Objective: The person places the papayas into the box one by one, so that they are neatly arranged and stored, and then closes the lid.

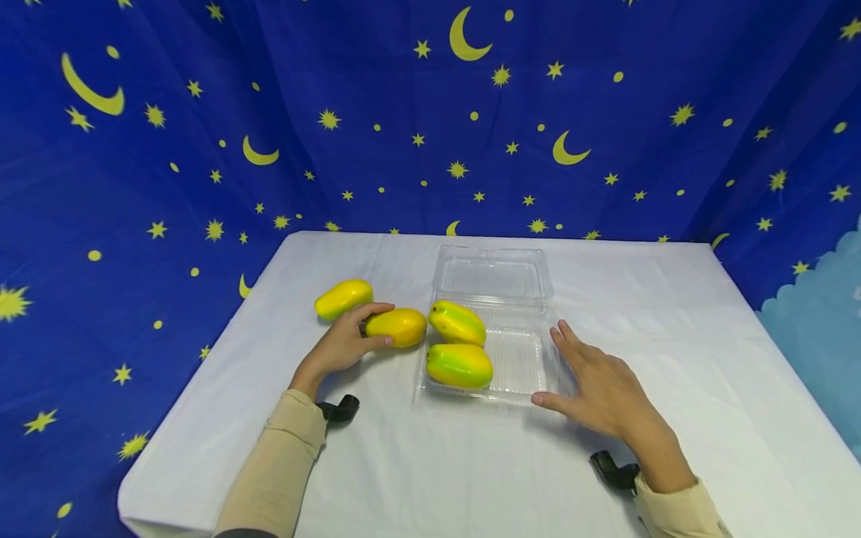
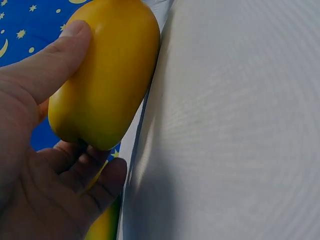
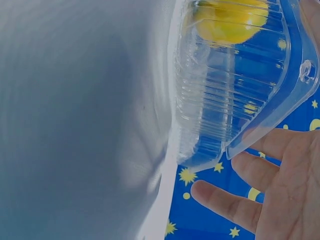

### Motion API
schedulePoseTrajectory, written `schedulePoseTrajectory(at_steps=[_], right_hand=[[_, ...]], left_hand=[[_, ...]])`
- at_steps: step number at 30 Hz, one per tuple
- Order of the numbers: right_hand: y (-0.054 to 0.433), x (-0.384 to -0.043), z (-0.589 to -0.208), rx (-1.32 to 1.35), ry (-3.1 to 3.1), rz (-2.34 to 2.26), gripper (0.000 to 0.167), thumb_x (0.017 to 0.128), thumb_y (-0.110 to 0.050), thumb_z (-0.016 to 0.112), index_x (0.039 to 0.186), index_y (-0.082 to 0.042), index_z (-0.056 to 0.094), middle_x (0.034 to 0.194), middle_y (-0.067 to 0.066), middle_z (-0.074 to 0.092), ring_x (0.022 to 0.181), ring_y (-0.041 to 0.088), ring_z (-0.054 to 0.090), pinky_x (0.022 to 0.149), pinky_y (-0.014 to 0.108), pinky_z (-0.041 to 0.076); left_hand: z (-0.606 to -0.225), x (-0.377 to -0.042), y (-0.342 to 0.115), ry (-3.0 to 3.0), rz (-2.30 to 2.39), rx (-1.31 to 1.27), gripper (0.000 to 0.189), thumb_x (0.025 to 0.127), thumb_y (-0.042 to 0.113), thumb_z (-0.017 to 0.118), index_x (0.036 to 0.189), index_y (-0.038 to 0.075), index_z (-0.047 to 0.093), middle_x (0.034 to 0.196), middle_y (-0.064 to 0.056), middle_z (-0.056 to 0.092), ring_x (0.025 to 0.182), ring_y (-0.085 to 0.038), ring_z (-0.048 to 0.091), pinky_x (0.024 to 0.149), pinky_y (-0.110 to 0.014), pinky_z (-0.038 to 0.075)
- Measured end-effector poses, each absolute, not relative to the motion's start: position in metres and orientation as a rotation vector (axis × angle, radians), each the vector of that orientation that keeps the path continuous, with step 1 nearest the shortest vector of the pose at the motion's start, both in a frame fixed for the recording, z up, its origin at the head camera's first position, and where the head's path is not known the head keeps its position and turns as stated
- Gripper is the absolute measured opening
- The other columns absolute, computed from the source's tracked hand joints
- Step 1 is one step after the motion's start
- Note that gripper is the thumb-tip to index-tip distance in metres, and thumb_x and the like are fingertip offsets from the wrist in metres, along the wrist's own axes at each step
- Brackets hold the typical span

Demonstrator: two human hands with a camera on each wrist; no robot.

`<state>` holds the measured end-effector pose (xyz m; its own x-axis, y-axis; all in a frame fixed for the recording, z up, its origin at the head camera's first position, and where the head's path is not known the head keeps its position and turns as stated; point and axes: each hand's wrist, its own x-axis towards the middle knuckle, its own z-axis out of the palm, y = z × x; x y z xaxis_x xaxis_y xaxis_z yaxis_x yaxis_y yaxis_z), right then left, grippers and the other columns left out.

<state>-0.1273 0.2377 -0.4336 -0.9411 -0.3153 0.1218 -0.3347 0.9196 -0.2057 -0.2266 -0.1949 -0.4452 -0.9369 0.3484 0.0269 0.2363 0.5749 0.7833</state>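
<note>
My left hand (image 1: 341, 345) grips a yellow papaya (image 1: 398, 327) with the thumb on the near side and the fingers on the far side, just left of a clear plastic clamshell box (image 1: 518, 362). In the left wrist view the thumb presses on the smooth papaya (image 2: 107, 75). Two yellow-green papayas, the rear one (image 1: 457, 323) and the front one (image 1: 460, 366), lie in the left half of the box's base. My right hand (image 1: 602, 388) is spread beside the base's right edge, fingers extended; in the right wrist view its fingers are at the box's rim (image 3: 270, 135).
Another yellow papaya (image 1: 344, 299) lies on the white-covered table (image 1: 417, 463), behind and left of the left hand. The box's lid (image 1: 491, 275) lies folded back toward the far side. A blue star-and-moon cloth (image 1: 377, 90) hangs behind the table.
</note>
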Motion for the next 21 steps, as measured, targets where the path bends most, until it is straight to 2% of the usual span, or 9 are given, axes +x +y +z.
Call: schedulePoseTrajectory(at_steps=[8, 17, 21], right_hand=[[0.237, -0.127, -0.432, 0.522, -2.985, 0.328, 0.111, 0.08, -0.083, 0.055, 0.159, -0.009, 0.028, 0.165, 0.011, 0.027, 0.131, 0.042, 0.053, 0.098, 0.059, 0.048], [0.238, -0.127, -0.432, 0.515, -2.994, 0.356, 0.111, 0.08, -0.084, 0.054, 0.159, -0.01, 0.026, 0.166, 0.01, 0.026, 0.134, 0.042, 0.051, 0.1, 0.06, 0.047], [0.241, -0.127, -0.431, 0.513, -2.989, 0.371, 0.111, 0.081, -0.083, 0.055, 0.16, -0.011, 0.024, 0.166, 0.01, 0.026, 0.134, 0.042, 0.051, 0.1, 0.061, 0.046]], left_hand=[[-0.437, -0.222, -0.194, 2.702, 1.389, 0.391, 0.063, 0.086, 0.046, 0.077, 0.142, 0.03, 0.054, 0.148, 0.0, 0.053, 0.143, -0.026, 0.042, 0.118, -0.055, 0.031], [-0.432, -0.223, -0.196, 2.737, 1.573, 0.324, 0.067, 0.087, 0.043, 0.077, 0.145, 0.021, 0.052, 0.146, 0.0, 0.052, 0.129, -0.024, 0.053, 0.108, -0.048, 0.045], [-0.427, -0.225, -0.193, 2.736, 1.649, 0.319, 0.065, 0.087, 0.042, 0.077, 0.144, 0.022, 0.053, 0.143, -0.002, 0.055, 0.123, -0.024, 0.056, 0.1, -0.044, 0.05]])
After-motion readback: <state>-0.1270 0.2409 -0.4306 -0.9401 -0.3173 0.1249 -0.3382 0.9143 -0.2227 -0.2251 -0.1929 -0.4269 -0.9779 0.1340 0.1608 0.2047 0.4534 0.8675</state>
